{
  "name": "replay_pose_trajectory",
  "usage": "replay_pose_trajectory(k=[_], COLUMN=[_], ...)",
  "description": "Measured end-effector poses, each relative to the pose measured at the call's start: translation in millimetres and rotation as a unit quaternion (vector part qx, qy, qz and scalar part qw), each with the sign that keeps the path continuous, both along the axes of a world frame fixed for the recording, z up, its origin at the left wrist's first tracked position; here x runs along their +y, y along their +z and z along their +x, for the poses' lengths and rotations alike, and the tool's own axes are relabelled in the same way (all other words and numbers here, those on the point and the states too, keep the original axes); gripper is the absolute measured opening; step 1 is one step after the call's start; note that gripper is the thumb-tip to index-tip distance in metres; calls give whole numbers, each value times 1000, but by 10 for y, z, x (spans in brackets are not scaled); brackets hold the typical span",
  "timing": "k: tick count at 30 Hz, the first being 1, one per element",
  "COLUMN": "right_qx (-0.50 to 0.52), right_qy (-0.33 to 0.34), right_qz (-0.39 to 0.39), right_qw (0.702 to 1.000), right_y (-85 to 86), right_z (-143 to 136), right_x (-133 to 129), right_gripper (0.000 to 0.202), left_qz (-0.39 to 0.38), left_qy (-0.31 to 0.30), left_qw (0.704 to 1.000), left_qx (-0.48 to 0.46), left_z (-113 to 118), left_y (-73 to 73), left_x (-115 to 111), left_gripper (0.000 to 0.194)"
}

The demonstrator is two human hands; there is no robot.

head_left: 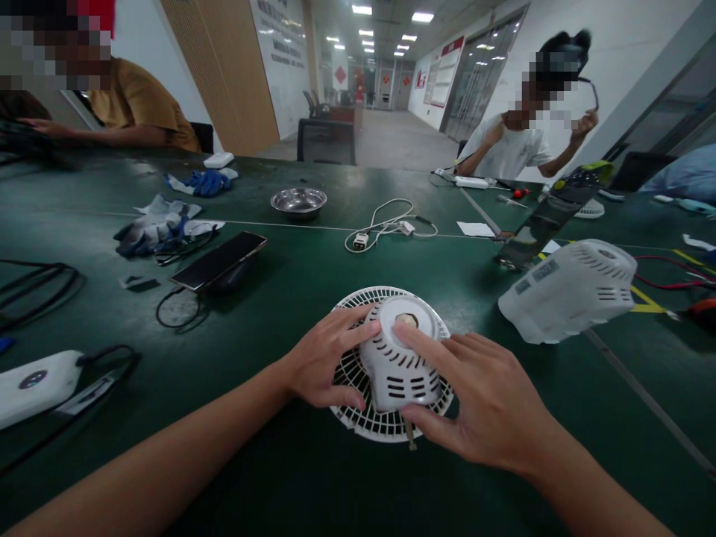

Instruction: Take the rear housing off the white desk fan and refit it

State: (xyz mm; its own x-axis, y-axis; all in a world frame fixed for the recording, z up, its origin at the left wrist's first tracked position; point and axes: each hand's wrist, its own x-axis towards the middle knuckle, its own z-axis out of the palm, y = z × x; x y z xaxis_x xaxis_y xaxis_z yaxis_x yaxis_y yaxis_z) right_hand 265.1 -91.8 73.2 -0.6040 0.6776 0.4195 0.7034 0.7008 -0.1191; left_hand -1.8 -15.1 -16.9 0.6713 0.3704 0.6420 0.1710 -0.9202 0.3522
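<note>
The green table (291,272) bears a fan grille (385,427), metal bowl (299,202), gloves (206,183) and cable (406,228).

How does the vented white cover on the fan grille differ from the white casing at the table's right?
Support: the vented white cover sits on the fan grille; the white casing rests on the table.
Shape: the casing looks longer, the cover more compact.
Markings: the casing shows grey labels; the cover shows none on its visible sides.
Shared: both are white with slotted vents.

White slotted housing (398,364) over round white grille (350,369)
</note>
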Motion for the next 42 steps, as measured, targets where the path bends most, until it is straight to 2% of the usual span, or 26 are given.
replay_pose_trajectory(k=[4,8,11,14,16,20,25,29,36,38,42], right_qx=[29,25,32,53,66,89,151,190,225,259,379], right_qy=[1,-38,-64,-78,-87,-87,-131,-161,-227,-224,-192], right_qz=[-6,-1,-6,-20,-42,-74,-61,-78,-79,-77,-87], right_qw=[1000,999,997,995,993,989,978,965,944,936,901], right_y=[-24,-125,-186,-221,-239,-304,-389,-393,-442,-463,-468], right_z=[-50,-75,-43,63,147,189,14,-42,-2,30,155], right_x=[-28,-70,-55,21,76,79,-53,-72,-29,-19,42], right_gripper=[69,81,84,85,86,96,106,105,109,111,108], left_qz=[0,-16,-105,-222,-294,-359,-389,-377,-321,-284,-214], left_qy=[-4,19,107,233,278,266,280,298,288,270,185], left_qw=[1000,999,986,942,912,894,876,868,888,905,940], left_qx=[-13,-35,-71,-95,-76,-37,-61,-125,-158,-165,-191], left_z=[8,18,26,32,36,49,60,69,63,56,44], left_y=[-4,-17,-16,17,57,128,133,124,104,111,103], left_x=[-14,-13,1,35,56,68,43,1,-31,-46,-77], left_gripper=[97,88,74,61,56,54,47,37,28,25,29])
